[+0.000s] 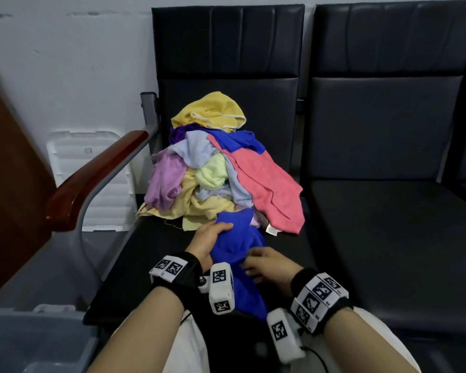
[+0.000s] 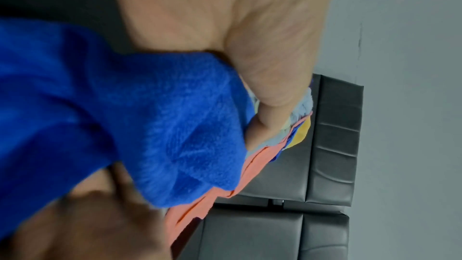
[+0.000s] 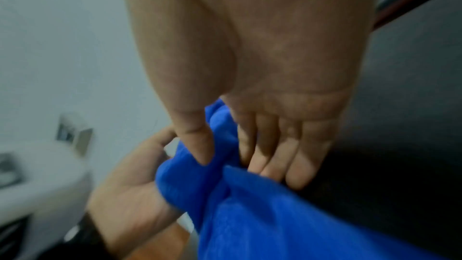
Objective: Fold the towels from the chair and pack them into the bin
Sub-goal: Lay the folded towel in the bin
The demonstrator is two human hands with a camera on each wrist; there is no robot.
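A bright blue towel (image 1: pixel 241 254) hangs bunched between both hands over the front of the black chair seat (image 1: pixel 151 254). My left hand (image 1: pixel 213 238) grips its upper left part, thumb on top. In the left wrist view the blue towel (image 2: pixel 140 118) fills the palm of the left hand (image 2: pixel 257 126). My right hand (image 1: pixel 261 267) pinches a fold lower down. The right wrist view shows the right hand (image 3: pixel 225 157) with thumb and fingers closed on the blue towel (image 3: pixel 250 205). Behind lies the heap of towels (image 1: pixel 215 168): yellow, pink, lilac, pale blue.
A grey plastic bin (image 1: pixel 35 343) stands at the lower left beside the chair. A wooden armrest (image 1: pixel 92 179) runs along the seat's left side. A second black chair (image 1: pixel 393 211) adjoins on the right. White foam packing (image 1: pixel 97 170) leans on the wall.
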